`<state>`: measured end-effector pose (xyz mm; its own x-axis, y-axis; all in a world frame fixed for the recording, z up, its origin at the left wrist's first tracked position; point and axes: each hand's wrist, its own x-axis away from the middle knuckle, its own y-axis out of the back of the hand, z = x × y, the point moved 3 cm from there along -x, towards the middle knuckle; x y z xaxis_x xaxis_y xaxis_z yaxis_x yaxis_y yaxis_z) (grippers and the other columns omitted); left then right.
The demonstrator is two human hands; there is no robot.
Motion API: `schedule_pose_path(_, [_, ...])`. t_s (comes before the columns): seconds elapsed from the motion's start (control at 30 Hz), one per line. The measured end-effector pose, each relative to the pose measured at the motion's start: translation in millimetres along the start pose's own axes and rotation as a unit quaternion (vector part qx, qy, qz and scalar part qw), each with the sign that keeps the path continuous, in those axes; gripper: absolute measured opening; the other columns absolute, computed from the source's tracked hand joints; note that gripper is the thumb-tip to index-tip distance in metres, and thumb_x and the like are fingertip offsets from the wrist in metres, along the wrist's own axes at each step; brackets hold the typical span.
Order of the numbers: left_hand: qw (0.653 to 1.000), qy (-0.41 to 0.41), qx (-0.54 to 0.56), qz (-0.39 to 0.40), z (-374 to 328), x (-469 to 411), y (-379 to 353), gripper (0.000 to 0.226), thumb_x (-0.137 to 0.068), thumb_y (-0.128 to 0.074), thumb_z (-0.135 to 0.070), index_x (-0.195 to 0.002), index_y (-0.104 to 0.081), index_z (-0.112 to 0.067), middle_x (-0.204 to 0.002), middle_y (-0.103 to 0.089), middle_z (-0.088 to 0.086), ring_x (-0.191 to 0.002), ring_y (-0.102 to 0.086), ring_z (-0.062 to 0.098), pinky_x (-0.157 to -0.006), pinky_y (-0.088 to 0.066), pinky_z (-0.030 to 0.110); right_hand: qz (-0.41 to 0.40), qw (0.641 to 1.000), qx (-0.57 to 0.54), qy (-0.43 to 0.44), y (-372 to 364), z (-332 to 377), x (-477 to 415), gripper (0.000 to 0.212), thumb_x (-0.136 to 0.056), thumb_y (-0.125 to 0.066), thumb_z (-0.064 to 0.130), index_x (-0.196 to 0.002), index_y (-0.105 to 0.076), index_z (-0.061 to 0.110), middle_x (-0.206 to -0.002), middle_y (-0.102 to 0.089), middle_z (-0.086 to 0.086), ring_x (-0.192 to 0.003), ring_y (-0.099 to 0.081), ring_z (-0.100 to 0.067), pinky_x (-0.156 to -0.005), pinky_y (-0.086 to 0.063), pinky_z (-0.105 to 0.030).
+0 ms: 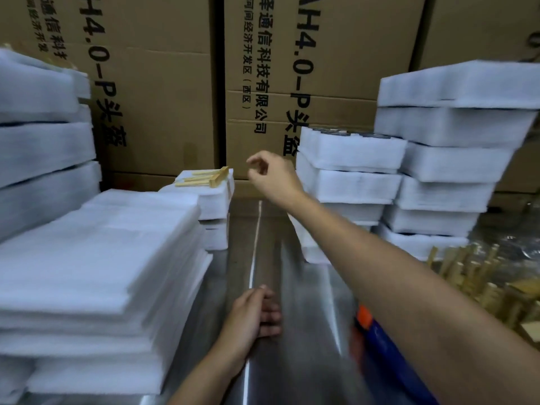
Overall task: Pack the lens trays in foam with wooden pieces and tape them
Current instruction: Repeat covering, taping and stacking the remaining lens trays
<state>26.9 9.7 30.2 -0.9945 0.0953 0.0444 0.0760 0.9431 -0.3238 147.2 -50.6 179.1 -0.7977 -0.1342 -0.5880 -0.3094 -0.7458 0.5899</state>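
Observation:
My right hand (273, 175) is stretched out over the far end of the steel table (280, 287), fingers loosely curled and holding nothing. It hovers just right of a few wooden pieces (204, 178) lying on a small foam stack (214, 200). My left hand (252, 315) rests on the table near me, fingers bent under, with nothing in it. A tall pile of flat foam sheets (99, 276) lies at the left. Foam-wrapped lens trays (350, 171) are stacked at the right, with a higher stack (450, 159) beside them.
More wrapped foam packs (43, 141) are piled at the far left. Cardboard boxes (163, 97) close off the back. A heap of wooden pieces (479, 279) lies at the right edge. A blue and orange tape dispenser (377, 331) sits under my right forearm.

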Motion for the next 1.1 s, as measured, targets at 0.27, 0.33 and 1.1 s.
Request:
schedule_pose_path(0.27, [0.994,0.021,-0.101,-0.045,34.2,-2.8,8.6,0.025,-0.099,-0.04,-0.012,-0.08,-0.056,-0.007,-0.064,-0.053,0.009,-0.041,-0.048,0.01,-0.035,-0.035,0.016,-0.291,0.945,0.146,-0.039,143.4,-16.9,3.9,0.054,-0.074,-0.047,0.0,-0.123,-0.057,0.023,-0.134,-0.04,-0.005,-0.122,-0.042,-0.025,-0.108,-0.03,-0.033])
schedule_pose_path(0.33, [0.994,0.026,-0.102,-0.042,31.3,-0.4,8.2,0.026,-0.099,-0.04,-0.012,-0.08,-0.056,-0.007,-0.065,-0.054,0.009,-0.045,-0.048,0.014,-0.035,-0.036,0.016,-0.187,0.962,0.165,-0.114,157.2,-34.0,-1.4,0.058,-0.077,-0.044,0.001,-0.127,-0.054,0.028,-0.135,-0.04,-0.008,-0.124,-0.042,-0.029,-0.114,-0.022,-0.038])
schedule_pose_path(1.1, [0.999,0.009,-0.038,-0.024,27.8,4.1,26.6,0.022,-0.099,-0.039,-0.01,-0.095,-0.06,-0.004,-0.071,-0.064,0.012,-0.059,-0.062,0.016,-0.053,-0.055,0.027,-0.225,0.913,0.341,0.016,139.2,27.9,53.5,0.046,-0.069,-0.055,0.019,-0.115,-0.059,0.025,-0.111,-0.048,-0.015,-0.115,-0.039,-0.038,-0.117,0.001,-0.046])
